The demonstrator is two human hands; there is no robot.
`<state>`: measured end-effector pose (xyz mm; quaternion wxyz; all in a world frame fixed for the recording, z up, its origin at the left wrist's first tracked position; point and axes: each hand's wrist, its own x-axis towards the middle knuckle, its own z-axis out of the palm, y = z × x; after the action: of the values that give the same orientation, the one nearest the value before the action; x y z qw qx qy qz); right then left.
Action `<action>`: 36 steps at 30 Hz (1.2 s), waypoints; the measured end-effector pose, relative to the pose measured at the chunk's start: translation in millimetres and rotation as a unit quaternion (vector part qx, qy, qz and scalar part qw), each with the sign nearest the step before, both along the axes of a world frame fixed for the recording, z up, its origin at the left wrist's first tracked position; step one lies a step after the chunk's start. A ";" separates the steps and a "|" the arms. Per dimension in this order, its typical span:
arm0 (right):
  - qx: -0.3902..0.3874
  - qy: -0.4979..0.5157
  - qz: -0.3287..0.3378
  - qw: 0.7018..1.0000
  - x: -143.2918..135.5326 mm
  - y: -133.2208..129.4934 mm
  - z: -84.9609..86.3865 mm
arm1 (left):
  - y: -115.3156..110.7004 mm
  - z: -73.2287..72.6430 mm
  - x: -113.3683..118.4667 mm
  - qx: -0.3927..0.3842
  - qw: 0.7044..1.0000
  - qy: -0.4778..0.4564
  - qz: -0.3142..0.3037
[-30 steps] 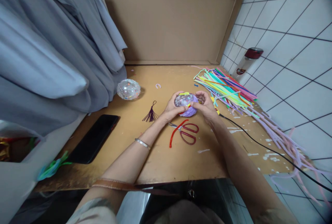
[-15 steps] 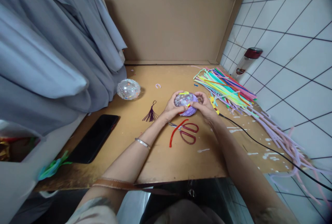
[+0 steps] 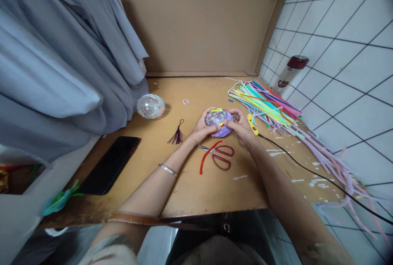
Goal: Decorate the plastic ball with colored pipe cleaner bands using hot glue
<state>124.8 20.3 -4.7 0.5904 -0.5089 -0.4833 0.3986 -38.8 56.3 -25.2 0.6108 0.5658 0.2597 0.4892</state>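
Note:
Between my two hands is a rounded clear and purple ball with yellow and red bits on it. My left hand wraps its left side, thumb across the near face. My right hand grips the right side, its thumb close to the left one. Just below lie red-handled scissors with a red pipe cleaner across the blades. A dark tassel rests left of my left hand. Near my right hand is a yellow tool with a black cord.
A second clear ball sits at the left by a grey curtain. A black phone lies front left. Colourful pipe cleaners spread along the right, beside a red-lidded bottle. A cardboard panel stands behind.
The whole view has shifted very slightly. Both hands keep nearly the same hold on the ball.

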 end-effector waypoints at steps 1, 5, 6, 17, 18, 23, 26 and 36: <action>0.001 -0.003 0.001 1.000 0.3 0.2 -0.2 | 0.0 -0.1 -0.2 0.001 1.000 0.001 0.000; 0.002 -0.010 0.001 1.000 1.9 1.5 -1.9 | -0.2 0.2 -0.6 0.002 1.000 0.001 -0.006; 0.002 -0.011 0.002 1.000 2.2 1.8 -2.4 | -0.3 0.5 -0.7 0.002 1.000 0.001 -0.007; -0.001 -0.010 -0.002 1.000 1.3 1.4 -1.1 | -1.0 2.4 -0.8 -0.001 1.000 -0.004 -0.018; 0.000 -0.011 -0.002 1.000 1.0 1.4 -0.8 | -0.5 1.9 -1.0 -0.001 1.000 -0.004 -0.020; 0.000 0.004 -0.011 1.000 -0.8 0.3 1.4 | 3.9 -2.3 -2.0 -0.003 0.999 -0.021 -0.035; 0.001 0.011 -0.011 1.000 -1.5 -0.9 3.5 | 6.4 -4.4 -2.9 0.000 0.999 -0.025 -0.041; -0.012 0.002 -0.006 1.000 1.0 -0.4 5.3 | 3.6 3.1 -8.3 0.048 0.998 0.018 -0.034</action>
<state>125.8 19.9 0.6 0.5873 -0.5183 -0.4743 0.4019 -47.1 59.9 -22.1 0.5943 0.6117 0.2275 0.4698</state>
